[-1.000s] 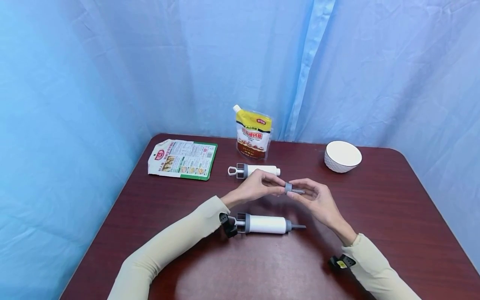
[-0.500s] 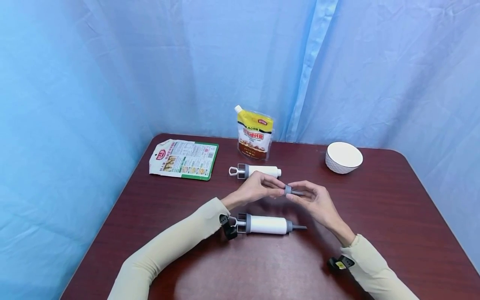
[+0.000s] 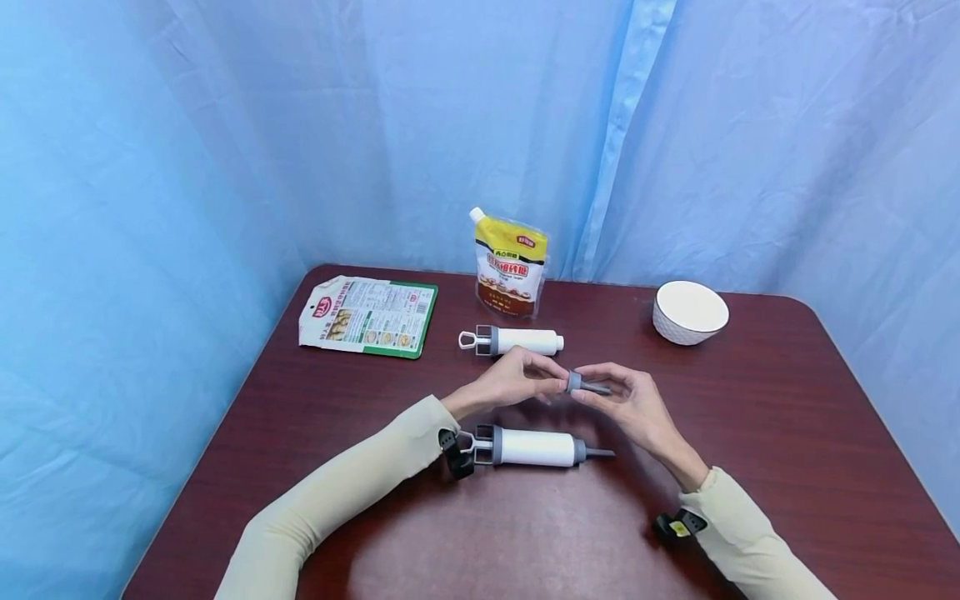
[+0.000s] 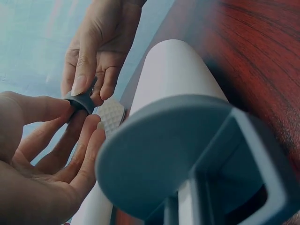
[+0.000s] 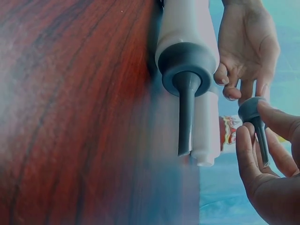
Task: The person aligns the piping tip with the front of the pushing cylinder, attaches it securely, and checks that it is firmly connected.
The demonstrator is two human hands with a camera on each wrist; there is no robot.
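pinching, left hand (image 3: 516, 379) and right hand (image 3: 636, 407): one gray nozzle (image 3: 574, 382), by the collar (image 5: 251, 108), above the surface (image 3: 487, 533) near a nozzle-tipped white syringe (image 3: 537, 448); best gripped lightly, slender spout (image 5: 261, 140) unstressed.

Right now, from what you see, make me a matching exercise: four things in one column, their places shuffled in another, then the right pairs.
1. loose nozzle
2. bowl
3. flat packet
4. spouted pouch

A. upright, against the curtain side
B. lying down, far left
C. held by the left hand and the right hand
D. far right

Pairs: 1-C, 2-D, 3-B, 4-A
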